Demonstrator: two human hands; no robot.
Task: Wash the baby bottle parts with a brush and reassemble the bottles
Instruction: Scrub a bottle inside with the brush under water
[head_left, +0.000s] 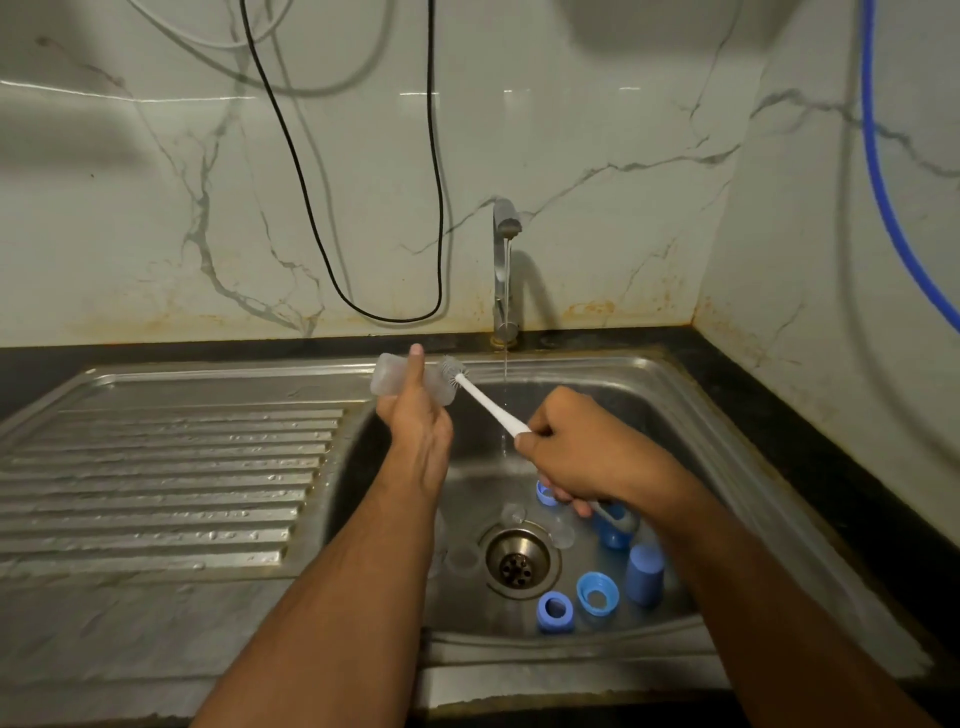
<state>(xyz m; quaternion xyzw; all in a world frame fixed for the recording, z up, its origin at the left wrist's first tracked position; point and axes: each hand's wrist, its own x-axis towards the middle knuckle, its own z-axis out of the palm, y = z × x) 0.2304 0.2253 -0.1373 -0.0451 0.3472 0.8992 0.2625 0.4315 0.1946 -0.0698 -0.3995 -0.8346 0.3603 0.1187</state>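
Note:
My left hand (415, 415) grips a clear baby bottle (387, 376) lying sideways above the sink's left rim, its mouth pointing right. My right hand (576, 452) grips the white handle of a bottle brush (485, 400), whose bristled head sits at the bottle's mouth. Blue bottle parts lie on the sink floor: two screw rings (597, 592) (555, 610), a cap (645, 574) and further blue pieces (613, 530) partly hidden under my right hand. Clear teats (562, 535) rest near the drain (518, 560).
A steel sink (691, 395) with a ribbed, wet draining board (166, 478) on the left. The tap (503, 270) at the back runs a thin stream of water. A black cable loop and a blue hose hang on the marble wall.

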